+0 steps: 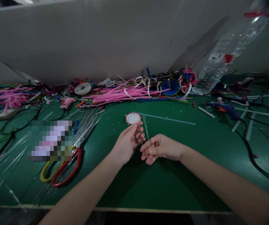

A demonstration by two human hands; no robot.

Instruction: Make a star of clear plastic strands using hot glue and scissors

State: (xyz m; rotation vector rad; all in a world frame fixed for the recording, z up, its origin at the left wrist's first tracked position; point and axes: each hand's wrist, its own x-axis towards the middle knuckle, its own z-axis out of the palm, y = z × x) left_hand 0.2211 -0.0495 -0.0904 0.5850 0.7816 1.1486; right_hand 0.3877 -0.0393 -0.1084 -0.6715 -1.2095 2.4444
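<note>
My right hand (pixel 159 149) has its thumb and fingers pinched on a few thin, pale wires (pixel 146 128). They run up from it past the fingertips of my left hand (pixel 128 143). That hand is closed too, its fingers curled round the wires just left of the right hand. A small round white disc with a red rim (pixel 133 118) shows right beyond the left fingertips; whether they touch it I cannot tell. Behind the hands, a flat translucent strip (pixel 167 118) lies on the green table (pixel 172 193).
Large scissors (pixel 79 156) with red and yellow handles lie left on a bundle of clear thin rods (pixel 92 117). Pink sticks (pixel 120 93) and scraps line the back wall. A plastic bottle (pixel 228 53) leans at right, near a blue glue gun (pixel 225 109) and black cable (pixel 251 153).
</note>
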